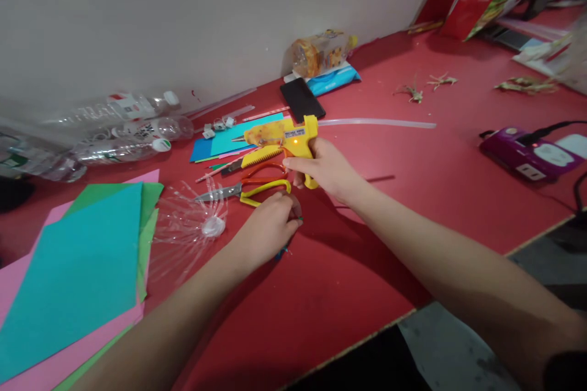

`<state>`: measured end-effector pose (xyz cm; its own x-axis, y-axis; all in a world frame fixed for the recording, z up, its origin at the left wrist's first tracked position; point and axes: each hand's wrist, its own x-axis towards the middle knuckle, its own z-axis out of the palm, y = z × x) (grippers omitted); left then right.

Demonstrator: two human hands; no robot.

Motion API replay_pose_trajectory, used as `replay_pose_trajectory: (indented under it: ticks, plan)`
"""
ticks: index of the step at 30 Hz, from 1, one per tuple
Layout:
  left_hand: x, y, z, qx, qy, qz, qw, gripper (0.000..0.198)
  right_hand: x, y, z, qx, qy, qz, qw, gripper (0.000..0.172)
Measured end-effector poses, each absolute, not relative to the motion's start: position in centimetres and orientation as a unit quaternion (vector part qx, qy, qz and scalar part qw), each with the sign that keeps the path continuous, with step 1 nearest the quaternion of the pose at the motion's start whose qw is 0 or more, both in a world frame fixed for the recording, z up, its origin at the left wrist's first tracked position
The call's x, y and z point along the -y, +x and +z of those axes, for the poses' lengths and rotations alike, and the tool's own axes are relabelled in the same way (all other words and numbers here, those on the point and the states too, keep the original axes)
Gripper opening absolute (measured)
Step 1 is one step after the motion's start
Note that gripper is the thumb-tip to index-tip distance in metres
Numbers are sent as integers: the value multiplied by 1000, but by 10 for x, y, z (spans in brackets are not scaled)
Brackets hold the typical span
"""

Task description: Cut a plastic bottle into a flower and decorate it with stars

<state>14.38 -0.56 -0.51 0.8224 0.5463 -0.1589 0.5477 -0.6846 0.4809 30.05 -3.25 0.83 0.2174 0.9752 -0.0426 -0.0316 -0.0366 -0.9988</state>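
Observation:
My right hand [334, 172] is wrapped round the handle of a yellow hot glue gun [279, 134]. The gun's nozzle points left, its small orange light glows, and a long clear glue stick [380, 123] sticks out behind. Lower down, my left hand [268, 229] is closed near the tabletop, with small blue-green bits showing at its fingertips; what they belong to is hidden. Just beyond it lie scissors [250, 192] with red and yellow handles. To its left, a clear plastic bottle top cut into thin strips [213, 226] spreads out. A yellow utility knife [261, 157] rests below the gun.
Coloured paper sheets [87, 256] cover the left side. Plastic bottles [132, 128] lie along the wall. A black phone [301, 99], a blue packet [334, 79] and an orange-labelled bottle [321, 54] are behind. A purple power socket [532, 153] stands at right.

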Motion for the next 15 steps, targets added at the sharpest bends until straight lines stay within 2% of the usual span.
replay_pose_trajectory:
  ticks: [5, 7, 11, 15]
  plan:
    - [19, 139, 5, -347, 874, 49, 335, 9, 34, 300, 7, 423, -563, 457, 544, 10]
    - [26, 133, 13, -354, 865, 126, 333, 7, 35, 298, 9, 413, -556, 467, 550, 9]
    - [33, 111, 27, -262, 904, 283, 183, 10, 43, 289, 15, 411, -504, 517, 557, 8]
    - [34, 75, 25, -179, 924, 335, 40, 23, 54, 272, 18, 406, -459, 566, 552, 15]
